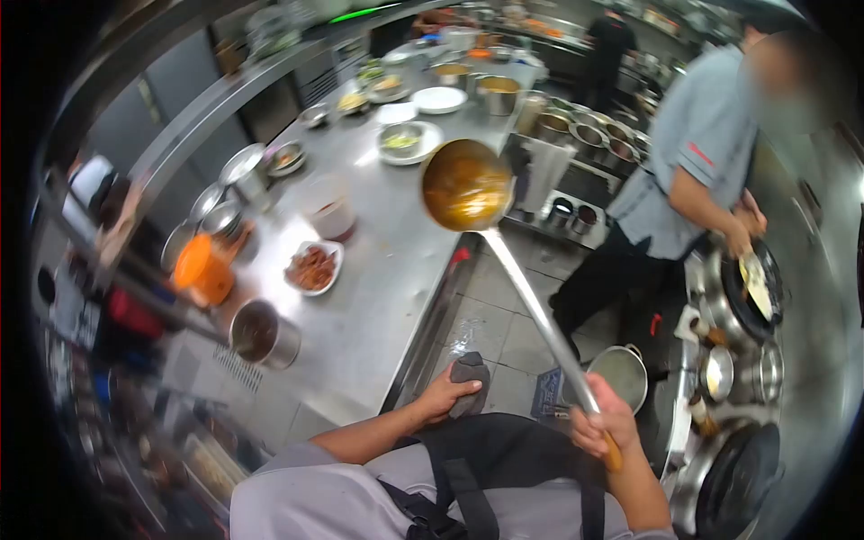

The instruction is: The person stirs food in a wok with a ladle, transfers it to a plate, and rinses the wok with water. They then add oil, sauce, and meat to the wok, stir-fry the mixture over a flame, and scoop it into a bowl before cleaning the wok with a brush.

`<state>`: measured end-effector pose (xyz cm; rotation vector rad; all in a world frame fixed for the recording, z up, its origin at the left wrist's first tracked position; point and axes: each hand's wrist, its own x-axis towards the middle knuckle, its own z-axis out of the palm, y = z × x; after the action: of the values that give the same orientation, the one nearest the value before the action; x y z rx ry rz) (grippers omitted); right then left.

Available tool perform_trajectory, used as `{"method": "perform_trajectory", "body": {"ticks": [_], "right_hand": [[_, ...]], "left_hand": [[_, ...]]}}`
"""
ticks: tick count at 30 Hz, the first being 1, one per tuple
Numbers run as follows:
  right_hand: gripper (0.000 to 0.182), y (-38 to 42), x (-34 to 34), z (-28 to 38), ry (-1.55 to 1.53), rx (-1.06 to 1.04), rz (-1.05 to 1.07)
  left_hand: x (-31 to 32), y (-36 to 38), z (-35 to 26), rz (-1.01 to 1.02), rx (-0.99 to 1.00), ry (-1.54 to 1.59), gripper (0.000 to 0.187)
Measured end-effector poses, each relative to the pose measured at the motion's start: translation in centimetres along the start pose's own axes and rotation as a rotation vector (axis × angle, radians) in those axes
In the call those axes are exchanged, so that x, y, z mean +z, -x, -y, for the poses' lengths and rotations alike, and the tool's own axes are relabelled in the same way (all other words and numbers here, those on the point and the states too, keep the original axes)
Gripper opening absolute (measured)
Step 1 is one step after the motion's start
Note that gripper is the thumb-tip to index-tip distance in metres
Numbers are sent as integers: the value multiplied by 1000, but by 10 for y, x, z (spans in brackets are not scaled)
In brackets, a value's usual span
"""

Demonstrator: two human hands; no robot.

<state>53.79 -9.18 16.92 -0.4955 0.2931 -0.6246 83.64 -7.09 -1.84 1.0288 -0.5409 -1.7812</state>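
Observation:
In my right hand is the handle of a long metal ladle, fingers wrapped near its wooden end. The ladle's bowl is raised in front of me, beside the counter's edge, and has orange-brown liquid in it. My left hand is closed around a folded dark grey cloth, held low near my apron. Left of the ladle, on the steel counter, are a white dish of reddish-brown food pieces and a blurred translucent tub.
A co-worker stands at the right, hands at a pan on the stove. A black wok sits at lower right. A large pot is beside me. An orange container and a steel pot stand at the counter's left.

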Motion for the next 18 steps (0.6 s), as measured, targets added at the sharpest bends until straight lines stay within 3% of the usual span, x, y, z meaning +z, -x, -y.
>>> {"method": "perform_trajectory", "body": {"ticks": [4, 5, 7, 10, 13, 16, 18], "right_hand": [[77, 146, 1, -12, 48, -504, -197], [79, 184, 11, -22, 89, -638, -332], [79, 246, 38, -43, 189, -886, -709], [74, 322, 35, -73, 340, -1247, -982], [70, 396, 25, -81, 424, -1285, -1622], [69, 488, -5, -74, 449, -1211, -2048], [71, 564, -23, -60, 530, -943, -2353]], "left_hand": [[72, -43, 10, 192, -117, -226, 64], [88, -54, 17, 220, -245, -263, 65], [145, -63, 36, 260, -232, -327, 64], [220, -85, 88, 470, -229, -425, 61], [312, -75, 132, 702, -232, -559, 67], [401, -53, 179, 889, -160, -659, 72], [451, -39, 210, 962, -190, -635, 74]]}}
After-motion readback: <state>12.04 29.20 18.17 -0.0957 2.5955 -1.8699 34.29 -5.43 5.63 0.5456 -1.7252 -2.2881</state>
